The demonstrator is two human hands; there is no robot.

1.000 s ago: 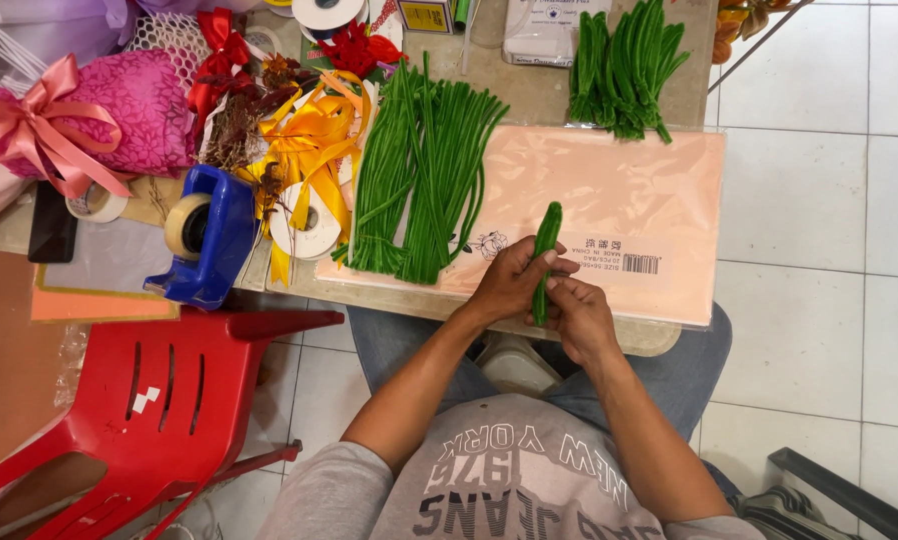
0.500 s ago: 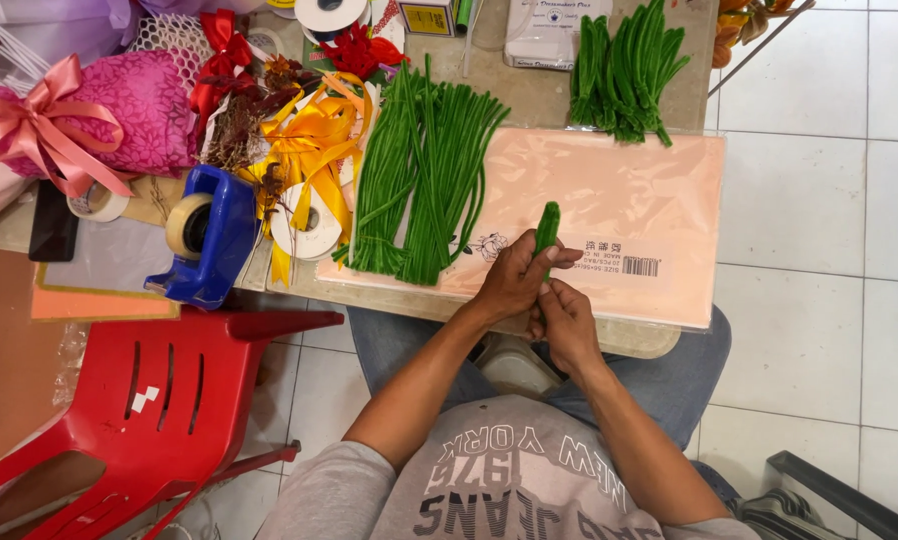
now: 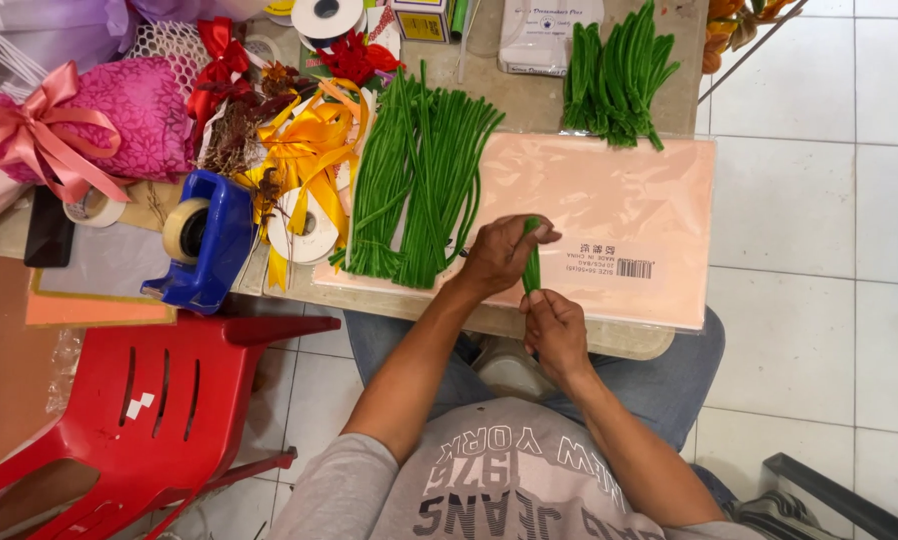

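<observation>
A cluttered worktable (image 3: pixel 609 342) stood over a white tiled floor (image 3: pixel 819 250), with a red plastic chair (image 3: pixel 159 400) drawn up at its near left corner. On the table lay a pale pink packet of sheets (image 3: pixel 629 220) in clear wrap, and across its left edge a loose heap of long green wrapped stems (image 3: pixel 419 180). A second, shorter bunch of green stems (image 3: pixel 614 75) lay further back. To the left sat a blue tape dispenser (image 3: pixel 209 240), a tangle of yellow ribbon (image 3: pixel 309 150), a white ribbon roll (image 3: pixel 304 232), red bows (image 3: pixel 219 65) and a pink wrapped bundle (image 3: pixel 119 130) tied with a satin bow.

The seated person, in a grey printed shirt and jeans, held one short green stem (image 3: pixel 532 262) upright above the table's near edge, over the pink packet. The left hand (image 3: pixel 504 255) pinched its upper end between thumb and fingertips. The right hand (image 3: pixel 554 330) was closed around its lower end, just beneath the left, the two hands nearly touching.
</observation>
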